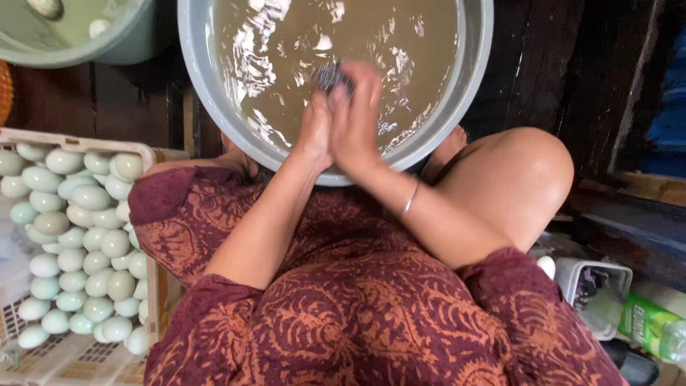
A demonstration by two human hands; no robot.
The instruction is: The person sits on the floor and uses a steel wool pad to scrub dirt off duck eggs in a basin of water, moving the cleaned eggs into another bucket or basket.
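Both hands, left hand point(314, 132) and right hand point(355, 118), pressed together with fingers clamped on a dark scrubber point(330, 74) over the grey basin point(214, 100) of murky water at 12 o'clock, egg crate point(153, 154) at 9.

Two basins show: one large grey basin point(214, 93) of murky water at twelve o'clock and one pale green basin point(114, 44) at eleven o'clock, with two pale eggs afloat in the green one. One white plastic crate point(86, 354) sits at nine o'clock, holding roughly forty pale green eggs point(86, 236), too tightly heaped for an exact count. Two hands meet over the grey basin, the left hand point(314, 132) and the right hand point(357, 118), sharing one dark scrubber point(330, 73); one thin bangle point(409, 200) rings the right wrist, and one green bottle point(654, 325) lies at four o'clock
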